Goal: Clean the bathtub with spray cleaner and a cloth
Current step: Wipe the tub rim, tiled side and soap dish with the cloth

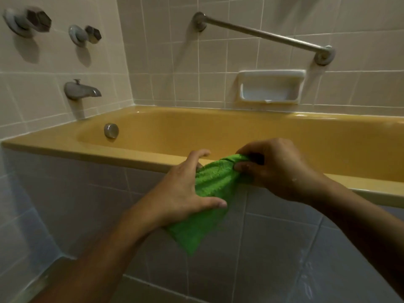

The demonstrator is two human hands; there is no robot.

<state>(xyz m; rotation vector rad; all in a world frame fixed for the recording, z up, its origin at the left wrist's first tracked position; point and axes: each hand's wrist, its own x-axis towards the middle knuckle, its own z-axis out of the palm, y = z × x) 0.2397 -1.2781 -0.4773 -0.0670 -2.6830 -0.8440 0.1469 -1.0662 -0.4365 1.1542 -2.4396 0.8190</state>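
Observation:
A yellow bathtub fills the middle of the view, set in a grey tiled front. Both hands hold a green cloth in the air just in front of the tub's near rim. My left hand grips the cloth's middle, thumb across its front, and the lower end hangs below. My right hand pinches the bunched upper end between thumb and fingers. No spray cleaner is in view.
A metal spout and two wall knobs sit on the left tiled wall above an overflow cap. A grab bar and a white recessed soap dish are on the back wall.

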